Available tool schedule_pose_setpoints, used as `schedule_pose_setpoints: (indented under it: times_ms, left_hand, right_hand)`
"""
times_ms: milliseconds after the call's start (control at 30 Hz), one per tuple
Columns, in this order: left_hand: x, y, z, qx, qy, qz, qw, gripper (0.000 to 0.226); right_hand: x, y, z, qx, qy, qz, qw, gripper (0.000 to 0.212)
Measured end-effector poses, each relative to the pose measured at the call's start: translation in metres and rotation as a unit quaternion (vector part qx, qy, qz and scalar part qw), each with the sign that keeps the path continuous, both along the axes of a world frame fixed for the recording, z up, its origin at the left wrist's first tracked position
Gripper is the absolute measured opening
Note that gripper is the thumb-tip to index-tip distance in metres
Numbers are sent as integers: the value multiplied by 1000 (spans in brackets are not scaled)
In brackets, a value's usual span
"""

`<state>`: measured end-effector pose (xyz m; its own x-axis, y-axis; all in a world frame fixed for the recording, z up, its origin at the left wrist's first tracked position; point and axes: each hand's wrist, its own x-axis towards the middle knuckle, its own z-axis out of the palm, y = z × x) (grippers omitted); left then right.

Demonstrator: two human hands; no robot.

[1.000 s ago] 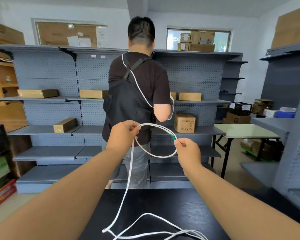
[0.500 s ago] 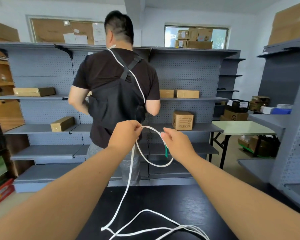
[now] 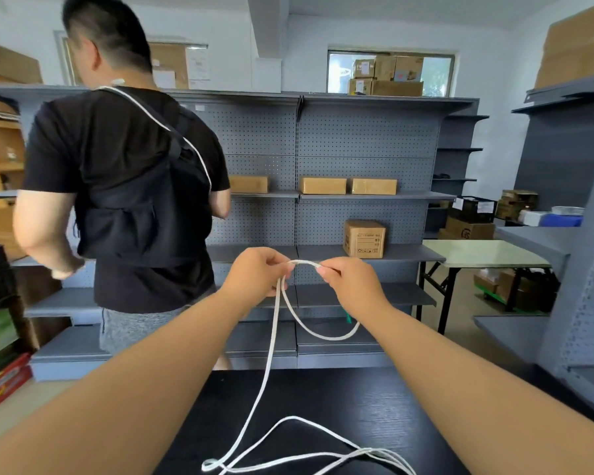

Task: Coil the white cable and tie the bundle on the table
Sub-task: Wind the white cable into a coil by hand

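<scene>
The white cable [image 3: 267, 365] runs from my raised hands down to the black table [image 3: 323, 402], where several loose strands lie near the front edge. My left hand [image 3: 258, 270] pinches the cable at chest height. My right hand [image 3: 352, 281] pinches it a short way along, so a short arc of cable bridges the two hands. Below them hangs a small loop, with a green tip [image 3: 347, 317] showing behind my right wrist.
A person in a black shirt [image 3: 124, 173] stands just beyond the table at the left, back turned. Grey shelving [image 3: 323, 149] with cardboard boxes fills the far wall. A pale folding table [image 3: 477, 253] stands at the right.
My right hand has moved left, close to my left hand, so the cable loop between them has narrowed and hangs lower. The person behind has stepped to the left.
</scene>
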<state>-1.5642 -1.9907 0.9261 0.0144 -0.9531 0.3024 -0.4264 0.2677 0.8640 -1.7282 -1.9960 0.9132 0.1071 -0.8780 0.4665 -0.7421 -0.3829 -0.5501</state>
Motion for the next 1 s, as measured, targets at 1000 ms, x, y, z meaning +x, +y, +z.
schedule_pose_setpoints:
  times_ms: [1000]
  left_hand:
    - [1, 2, -9, -28, 67, -17, 997, 14]
  right_hand:
    - [0, 2, -14, -13, -180, -31, 983, 23]
